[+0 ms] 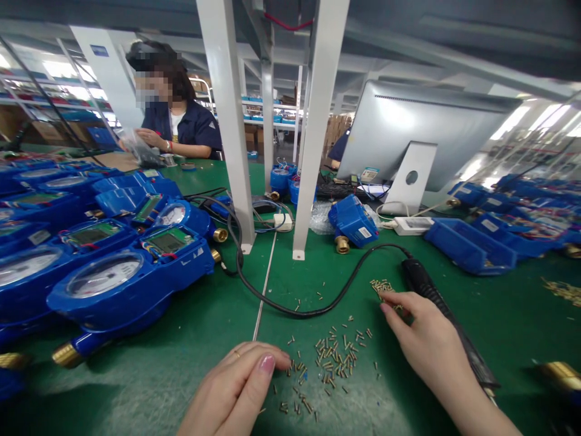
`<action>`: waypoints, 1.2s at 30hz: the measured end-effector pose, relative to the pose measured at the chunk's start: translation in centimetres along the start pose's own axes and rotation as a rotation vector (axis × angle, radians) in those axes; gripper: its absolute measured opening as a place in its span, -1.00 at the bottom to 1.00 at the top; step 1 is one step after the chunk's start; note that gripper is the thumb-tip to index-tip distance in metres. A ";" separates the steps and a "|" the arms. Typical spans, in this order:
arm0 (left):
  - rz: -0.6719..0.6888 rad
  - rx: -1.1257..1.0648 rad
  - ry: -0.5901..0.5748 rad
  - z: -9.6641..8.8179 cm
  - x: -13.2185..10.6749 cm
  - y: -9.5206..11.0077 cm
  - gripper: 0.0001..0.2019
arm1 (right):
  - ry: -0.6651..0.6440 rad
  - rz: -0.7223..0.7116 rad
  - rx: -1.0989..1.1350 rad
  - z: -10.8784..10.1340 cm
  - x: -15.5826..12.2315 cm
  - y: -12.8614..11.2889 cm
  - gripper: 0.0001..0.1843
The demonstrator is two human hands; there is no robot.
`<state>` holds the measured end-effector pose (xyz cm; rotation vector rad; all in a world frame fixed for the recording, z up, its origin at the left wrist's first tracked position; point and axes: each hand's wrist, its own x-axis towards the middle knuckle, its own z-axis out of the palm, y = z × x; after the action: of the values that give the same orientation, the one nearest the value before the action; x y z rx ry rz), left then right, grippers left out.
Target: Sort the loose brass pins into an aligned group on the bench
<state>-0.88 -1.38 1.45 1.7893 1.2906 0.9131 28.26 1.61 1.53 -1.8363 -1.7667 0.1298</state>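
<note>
My left hand (240, 381) rests on the green table (190, 339) with fingers curled together, its fingertips touching the edge of a scatter of small brass screws (333, 360). My right hand (424, 345) lies further right, fingers bent, reaching onto a second small heap of screws (382, 286). A black power screwdriver (447, 318) with its black cable (290, 309) lies along the back of that hand and wrist. What the fingertips pinch is hidden.
Rows of blue water meters (131, 281) with brass fittings fill the left. More blue meters (353, 222) and blue trays (469, 245) sit right of the white posts (313, 151). A monitor (417, 139) stands behind. A person in dark blue (181, 124) works at the far left.
</note>
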 end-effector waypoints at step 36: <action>-0.089 0.016 -0.070 -0.1 0.6 0.7 -0.68 | -0.558 -0.335 -0.159 -1.7 0.9 -4.9 -0.83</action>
<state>-0.47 -0.93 2.16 1.7462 1.3252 0.7861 24.83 1.68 5.46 -1.6805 -2.5079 0.4119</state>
